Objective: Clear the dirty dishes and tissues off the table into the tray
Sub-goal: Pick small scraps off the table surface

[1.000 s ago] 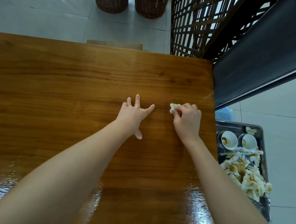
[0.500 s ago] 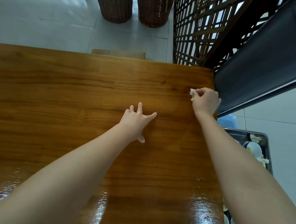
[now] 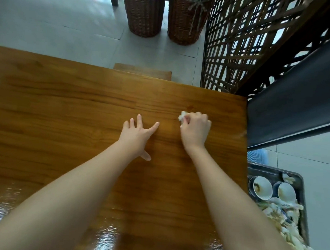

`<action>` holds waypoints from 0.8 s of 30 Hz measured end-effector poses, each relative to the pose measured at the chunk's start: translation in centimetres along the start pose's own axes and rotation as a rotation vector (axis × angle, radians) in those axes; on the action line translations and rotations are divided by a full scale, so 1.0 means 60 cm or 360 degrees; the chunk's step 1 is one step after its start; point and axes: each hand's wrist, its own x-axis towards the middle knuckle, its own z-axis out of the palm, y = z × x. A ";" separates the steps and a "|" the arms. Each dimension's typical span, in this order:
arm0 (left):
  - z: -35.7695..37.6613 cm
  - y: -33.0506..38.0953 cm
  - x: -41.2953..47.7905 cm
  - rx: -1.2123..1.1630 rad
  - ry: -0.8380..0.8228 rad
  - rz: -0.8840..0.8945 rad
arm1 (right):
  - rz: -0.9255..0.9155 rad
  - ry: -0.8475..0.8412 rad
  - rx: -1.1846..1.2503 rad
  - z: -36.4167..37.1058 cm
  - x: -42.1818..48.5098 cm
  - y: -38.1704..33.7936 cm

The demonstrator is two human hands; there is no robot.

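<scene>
The right hand curls its fingers round a crumpled tissue on the table, beyond and left of the tray; the left hand rests flat, fingers spread; lift cleanly, releasing only above the tray.

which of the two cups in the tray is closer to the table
The left cup, right beside the table edge; the other cup sits beyond it, toward the tray's outer rim.
</scene>
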 end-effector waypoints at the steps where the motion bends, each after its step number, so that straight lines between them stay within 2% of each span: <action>1: 0.001 0.000 0.005 0.0002 -0.0010 -0.0011 | -0.0081 -0.0009 -0.0003 0.007 -0.011 -0.012; 5: 0.002 0.000 0.013 -0.0070 -0.0012 -0.0051 | -0.0245 -0.0070 -0.0040 0.001 -0.001 -0.001; 6: 0.002 0.001 0.015 -0.0090 -0.0012 -0.0061 | -0.0219 -0.0052 -0.0053 -0.007 0.014 0.016; 10: 0.008 0.001 0.020 -0.0170 0.0012 -0.0082 | 0.0242 0.0125 -0.0021 -0.053 0.091 0.105; 13: 0.009 0.001 0.020 -0.0184 0.0004 -0.0098 | 0.0279 0.0167 -0.0059 -0.054 0.116 0.119; 16: 0.008 0.002 0.021 -0.0179 -0.0001 -0.0107 | 0.0268 0.0153 0.0054 -0.028 0.111 0.075; 18: 0.009 0.004 0.021 -0.0178 -0.0011 -0.0129 | 0.0206 0.0096 0.0087 -0.005 0.097 0.036; 24: 0.011 0.007 0.022 -0.0183 -0.0018 -0.0197 | -0.0269 -0.0061 0.0042 0.035 0.045 -0.038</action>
